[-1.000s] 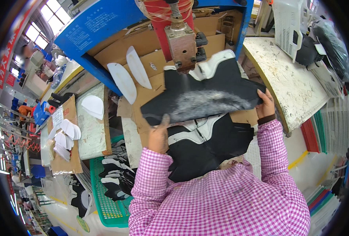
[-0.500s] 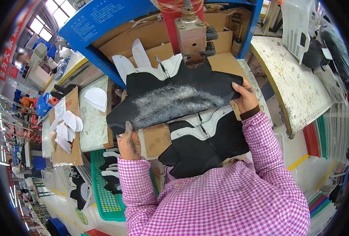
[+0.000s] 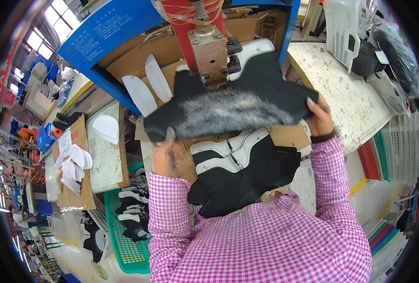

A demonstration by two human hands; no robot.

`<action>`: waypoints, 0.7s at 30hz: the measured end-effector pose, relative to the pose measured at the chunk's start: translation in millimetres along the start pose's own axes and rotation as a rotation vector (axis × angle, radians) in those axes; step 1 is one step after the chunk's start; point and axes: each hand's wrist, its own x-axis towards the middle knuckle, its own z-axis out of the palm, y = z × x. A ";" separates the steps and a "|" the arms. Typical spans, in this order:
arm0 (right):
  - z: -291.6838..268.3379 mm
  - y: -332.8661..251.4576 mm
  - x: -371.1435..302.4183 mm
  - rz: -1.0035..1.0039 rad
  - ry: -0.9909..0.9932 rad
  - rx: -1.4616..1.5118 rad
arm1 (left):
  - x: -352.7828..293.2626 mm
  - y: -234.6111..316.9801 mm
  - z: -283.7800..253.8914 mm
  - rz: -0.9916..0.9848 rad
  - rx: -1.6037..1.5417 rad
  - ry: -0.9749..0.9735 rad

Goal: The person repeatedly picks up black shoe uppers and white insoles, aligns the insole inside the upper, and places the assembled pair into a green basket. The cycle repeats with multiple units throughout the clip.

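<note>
Presently, I see both hands clamped on the black panel (image 3: 240, 114), below the machine head (image 3: 213, 57).

I judge the step in hand to be positioning; the next move calls for an even grip and a slow, level shift. The panel spans the centre of the frame, stretched between the hands: the left hand (image 3: 165, 154) grips its lower-left corner, the right hand (image 3: 320, 118) its right end, with fingers underneath out of sight. The machine head hides part of its upper edge; whether they touch, I cannot tell. A second panel (image 3: 247, 177) lies lower down, near the checked jacket (image 3: 270, 245). Two white pieces (image 3: 158, 78) sit upper left; a green basket (image 3: 111, 228) stands lower left.
</note>
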 end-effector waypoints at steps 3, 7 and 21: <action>-26.1 -16.6 -22.0 0.228 -0.272 -0.103 | -34.9 5.4 -15.0 -0.221 -0.051 0.030; -43.5 0.7 -32.4 0.577 -0.542 -0.318 | -79.7 19.5 -65.6 -0.427 0.100 -0.165; -21.5 14.8 6.8 0.370 -0.315 -0.643 | 193.6 13.6 -118.4 0.528 1.164 0.524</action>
